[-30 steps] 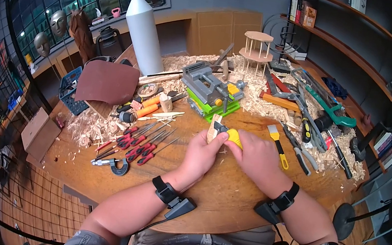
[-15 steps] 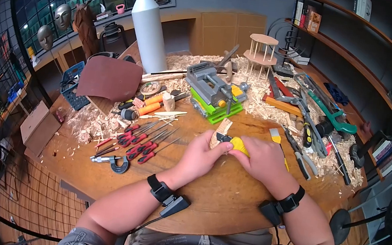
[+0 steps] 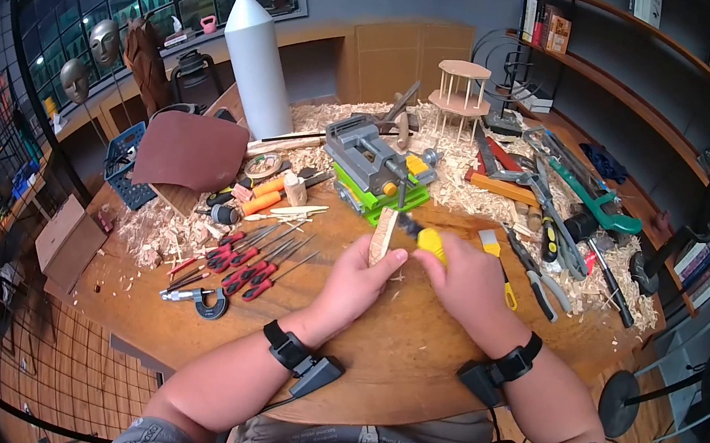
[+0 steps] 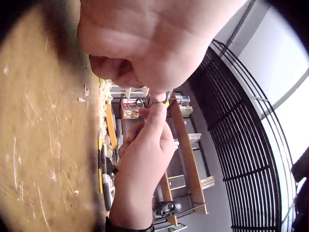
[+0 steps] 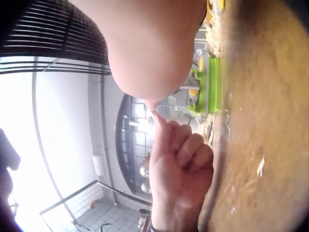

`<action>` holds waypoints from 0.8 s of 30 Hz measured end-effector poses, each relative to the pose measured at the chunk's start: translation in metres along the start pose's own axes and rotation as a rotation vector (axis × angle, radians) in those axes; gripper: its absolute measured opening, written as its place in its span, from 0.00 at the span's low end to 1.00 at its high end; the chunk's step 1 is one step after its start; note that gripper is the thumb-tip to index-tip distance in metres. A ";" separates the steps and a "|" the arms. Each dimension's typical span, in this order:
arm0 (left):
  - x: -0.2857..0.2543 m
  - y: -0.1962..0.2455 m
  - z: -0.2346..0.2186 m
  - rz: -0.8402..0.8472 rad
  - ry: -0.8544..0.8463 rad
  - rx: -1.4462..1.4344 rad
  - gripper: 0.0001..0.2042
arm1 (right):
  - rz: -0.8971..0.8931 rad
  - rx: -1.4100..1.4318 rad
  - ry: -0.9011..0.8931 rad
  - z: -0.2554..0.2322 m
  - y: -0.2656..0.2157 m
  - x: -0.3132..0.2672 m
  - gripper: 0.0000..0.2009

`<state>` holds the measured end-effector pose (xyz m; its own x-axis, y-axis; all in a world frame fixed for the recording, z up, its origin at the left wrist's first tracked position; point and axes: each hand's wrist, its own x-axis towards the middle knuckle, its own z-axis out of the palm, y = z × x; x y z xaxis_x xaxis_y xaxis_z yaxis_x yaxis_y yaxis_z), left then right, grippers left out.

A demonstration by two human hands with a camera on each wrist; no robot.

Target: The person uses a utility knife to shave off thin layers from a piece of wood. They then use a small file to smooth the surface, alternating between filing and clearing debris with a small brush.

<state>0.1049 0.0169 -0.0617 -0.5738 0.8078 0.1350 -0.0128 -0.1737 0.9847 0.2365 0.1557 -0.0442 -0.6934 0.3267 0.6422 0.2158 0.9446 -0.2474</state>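
My left hand (image 3: 349, 282) grips a short pale strip of wood (image 3: 384, 228), its upper end standing up past the fingers. In my right hand (image 3: 476, 293) is a yellow-handled knife (image 3: 431, 242), its dark front end pointing left at the wood. A narrow gap separates that dark end from the strip in the head view. Both hands are close together over the table's middle, thumbs toward each other. In the right wrist view the left hand (image 5: 181, 166) shows curled fingers, while the wood is hidden. The right hand (image 4: 147, 159) mostly covers the knife in the left wrist view.
A grey and green vise (image 3: 376, 166) stands just beyond the hands. Red-handled files (image 3: 250, 266) and a micrometer (image 3: 205, 300) lie to the left. Pliers (image 3: 536, 277), a yellow-handled brush (image 3: 500, 267) and a green hacksaw (image 3: 595, 199) lie to the right among wood shavings (image 3: 458, 186).
The knife's dark end was over the wood earlier and is now apart from it, to the right. The right hand has shifted away from the left, and the wood strip's tilt has varied.
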 end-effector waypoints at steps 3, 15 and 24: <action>-0.004 0.007 -0.003 -0.066 -0.038 -0.038 0.06 | 0.102 0.062 0.028 -0.009 0.010 0.004 0.18; -0.010 0.015 -0.011 -0.132 -0.173 -0.164 0.13 | 0.037 0.218 -0.133 -0.015 0.009 -0.001 0.15; -0.005 0.010 -0.016 -0.146 -0.201 -0.480 0.12 | -0.023 0.239 -0.003 -0.007 0.015 -0.001 0.18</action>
<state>0.0948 0.0018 -0.0542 -0.3707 0.9264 0.0654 -0.4803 -0.2515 0.8403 0.2459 0.1699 -0.0436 -0.6983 0.3044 0.6478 0.0308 0.9170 -0.3977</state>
